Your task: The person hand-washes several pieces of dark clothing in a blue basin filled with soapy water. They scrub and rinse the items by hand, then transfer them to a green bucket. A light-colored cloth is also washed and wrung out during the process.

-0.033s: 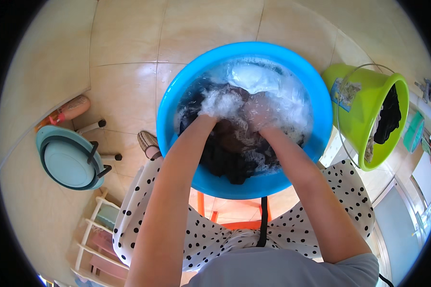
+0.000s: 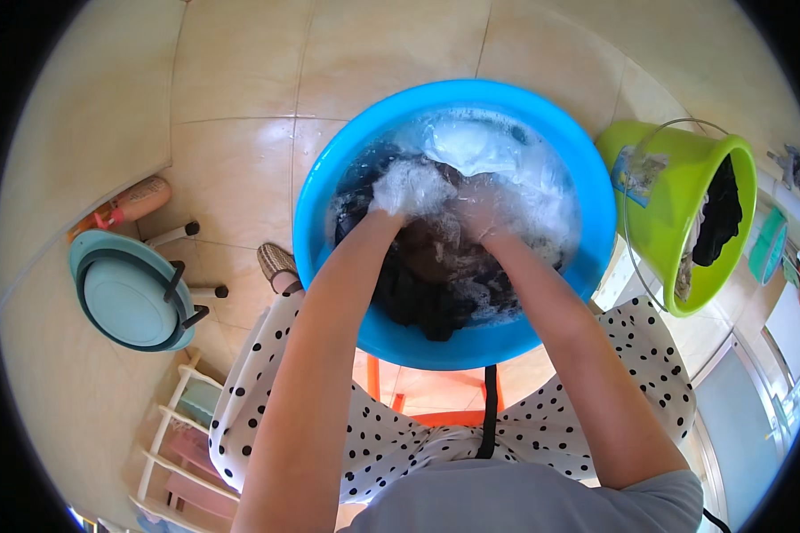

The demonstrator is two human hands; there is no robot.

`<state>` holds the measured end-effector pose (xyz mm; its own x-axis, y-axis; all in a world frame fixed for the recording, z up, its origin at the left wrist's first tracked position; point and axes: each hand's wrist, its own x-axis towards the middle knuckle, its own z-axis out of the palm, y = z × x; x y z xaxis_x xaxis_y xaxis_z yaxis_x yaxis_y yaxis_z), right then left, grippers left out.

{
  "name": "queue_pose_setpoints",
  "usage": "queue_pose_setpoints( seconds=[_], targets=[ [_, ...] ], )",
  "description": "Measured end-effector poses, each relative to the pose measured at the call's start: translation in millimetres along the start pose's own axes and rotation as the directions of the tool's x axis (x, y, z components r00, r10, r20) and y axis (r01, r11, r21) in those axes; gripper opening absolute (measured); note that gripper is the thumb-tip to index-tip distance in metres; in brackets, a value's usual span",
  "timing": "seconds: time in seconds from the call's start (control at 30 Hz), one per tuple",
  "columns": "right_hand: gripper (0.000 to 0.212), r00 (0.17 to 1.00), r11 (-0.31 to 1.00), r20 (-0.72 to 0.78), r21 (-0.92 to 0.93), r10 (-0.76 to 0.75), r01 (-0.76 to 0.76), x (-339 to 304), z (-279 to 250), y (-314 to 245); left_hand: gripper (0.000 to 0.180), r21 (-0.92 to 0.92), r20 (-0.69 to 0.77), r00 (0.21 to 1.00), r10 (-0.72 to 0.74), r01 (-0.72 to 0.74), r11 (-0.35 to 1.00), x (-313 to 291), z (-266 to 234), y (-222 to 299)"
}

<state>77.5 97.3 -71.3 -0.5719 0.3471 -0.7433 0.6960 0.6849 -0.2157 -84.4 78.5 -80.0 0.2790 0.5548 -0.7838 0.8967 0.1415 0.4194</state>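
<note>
Beige floor tiles (image 2: 236,164) surround a blue tub (image 2: 598,204), whose centre sets the clock directions. At nine o'clock an orange-pink bottle (image 2: 138,201) rests by the wall; just below it is a pale blue-green basin (image 2: 129,302), and toward eight a white rack (image 2: 164,433). In the tub, the left hand (image 2: 407,194) lies toward eleven o'clock, coated in white suds (image 2: 542,200), so I cannot tell whether its fingers grip anything. Dark cloth (image 2: 422,298) lies toward six to seven, partly in the water. The right hand (image 2: 482,211), near the centre toward one o'clock, is partly under the foamy water; its grip cannot be told either. At three o'clock a lime-green bucket (image 2: 680,231) holds black cloth (image 2: 720,213). Since the earlier frame, little differs: both hands have barely moved, and the bottle and basin appear slightly farther right.
</note>
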Motion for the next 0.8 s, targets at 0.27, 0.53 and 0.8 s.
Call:
queue_pose_setpoints(
  seconds=[0.27,0.53,0.8],
  targets=[
    [0.029,0.874,0.687,-0.361,0.725,0.325,0.044,-39,52,22,0.039,-0.247,-0.367,0.891,-0.269,0.185,0.951,-24,31,22],
    [0.010,0.751,0.911,-0.656,0.265,-0.070,0.317,-173,-7,-47,0.045,-0.321,-0.377,0.890,-0.255,0.133,0.938,-111,13,65],
    [0.009,0.618,0.826,-0.714,0.098,-0.329,0.554,-252,-86,-57,0.053,0.020,-0.055,0.996,0.065,-0.064,0.998,-196,-15,100]
  ],
)
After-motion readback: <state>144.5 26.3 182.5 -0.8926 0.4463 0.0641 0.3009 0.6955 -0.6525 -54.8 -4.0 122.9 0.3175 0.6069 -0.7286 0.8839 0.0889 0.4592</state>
